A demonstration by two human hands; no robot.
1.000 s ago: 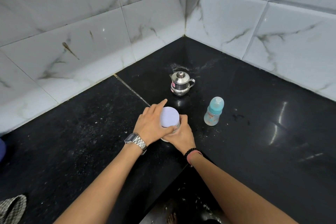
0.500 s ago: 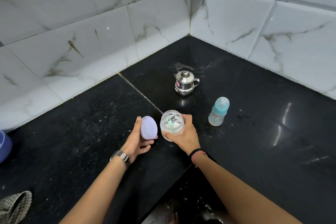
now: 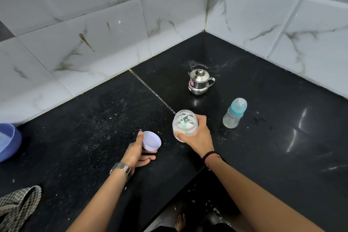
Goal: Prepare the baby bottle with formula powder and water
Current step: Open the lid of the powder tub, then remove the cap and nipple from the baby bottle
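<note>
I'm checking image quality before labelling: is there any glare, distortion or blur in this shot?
Head view: bright glare streaks on the counter at right; wide-angle lens bends the wall tile lines; jar, lid, bottle and steel pot look sharp; both hands, left and right, show no obvious motion blur.

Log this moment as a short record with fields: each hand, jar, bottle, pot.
left hand: holds the lilac lid, inside facing up, low over the counter
right hand: grips the jar
jar: open, white powder and a green scoop inside
bottle: upright, capped, right of the jar
pot: steel, lidded, behind the jar
</note>
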